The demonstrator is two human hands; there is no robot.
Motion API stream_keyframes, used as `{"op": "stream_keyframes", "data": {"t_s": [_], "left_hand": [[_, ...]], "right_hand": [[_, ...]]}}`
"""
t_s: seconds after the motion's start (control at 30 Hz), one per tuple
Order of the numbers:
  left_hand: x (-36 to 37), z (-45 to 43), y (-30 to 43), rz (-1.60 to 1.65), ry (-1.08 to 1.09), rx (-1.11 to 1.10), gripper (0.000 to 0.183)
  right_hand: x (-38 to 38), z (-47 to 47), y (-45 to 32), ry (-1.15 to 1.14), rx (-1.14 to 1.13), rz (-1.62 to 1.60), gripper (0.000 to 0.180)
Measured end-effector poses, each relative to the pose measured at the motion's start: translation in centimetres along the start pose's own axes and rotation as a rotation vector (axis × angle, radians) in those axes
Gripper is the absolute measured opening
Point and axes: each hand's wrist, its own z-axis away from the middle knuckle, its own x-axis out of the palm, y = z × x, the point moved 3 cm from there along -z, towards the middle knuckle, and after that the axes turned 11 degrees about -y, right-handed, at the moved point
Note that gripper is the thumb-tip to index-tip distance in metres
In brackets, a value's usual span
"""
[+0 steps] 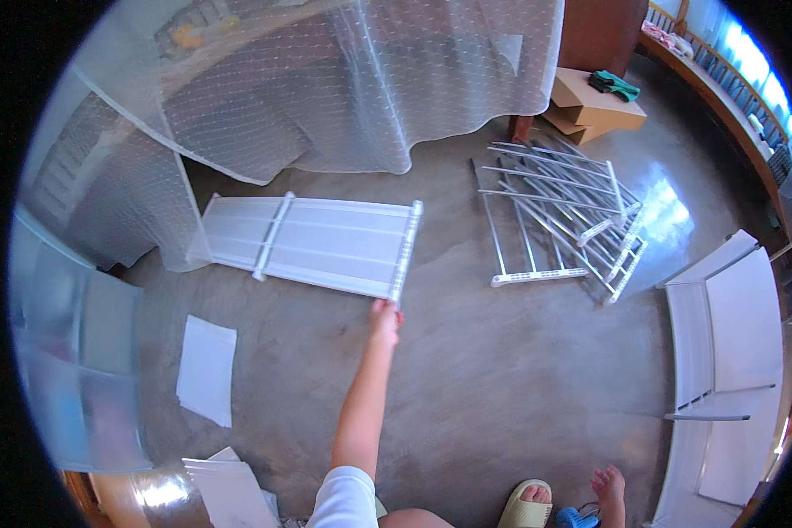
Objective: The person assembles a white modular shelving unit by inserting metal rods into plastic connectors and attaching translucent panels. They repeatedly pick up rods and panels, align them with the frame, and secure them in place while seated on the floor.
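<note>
My left hand reaches forward and grips the near right corner of a white slatted rack panel, whose far left end lies beside the netting. At the bottom right, my right hand is held above the floor with nothing visible in it, its fingers slightly spread. Close to it is a blue plastic object, cut off by the picture's edge. Ahead on the right, metal-tube frames with white end pieces lie in a loose pile on the floor.
White mesh netting hangs across the upper left. Cardboard boxes with a green cloth item stand behind the frames. White panels lie at left, more below them. A large white panelled unit is at right.
</note>
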Motion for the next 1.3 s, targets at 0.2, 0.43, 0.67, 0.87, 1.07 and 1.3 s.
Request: {"op": "stream_keyframes", "data": {"t_s": [0.2,0.43,0.67,0.87,1.07,1.3], "left_hand": [[5.1,15.3,-10.9,-0.203,-0.163,-0.205,0.011],[6.1,33.0,-14.0,-0.429,-1.067,-0.951,0.034],[-10.7,23.2,-8.5,-0.382,-0.37,-1.111,0.038],[-16.7,14.8,-1.2,0.074,0.222,-0.469,0.095],[-16.4,14.1,-4.4,0.263,0.039,-0.241,0.053],[-22.9,18.5,-7.3,0.392,0.262,-0.34,0.042]], "right_hand": [[14.7,-4.6,-3.5,-0.401,-0.211,0.405,0.037],[25.8,-4.8,-0.5,-0.368,-0.381,0.678,0.049],[23.5,-1.4,-2.6,-0.565,-0.322,0.38,0.037],[9.2,-5.4,-6.7,-0.405,-0.343,0.278,0.039],[3.0,-7.4,-7.4,-0.328,-0.326,0.357,0.041],[9.0,-10.1,-10.4,-0.245,-0.483,0.251,0.038]]}}
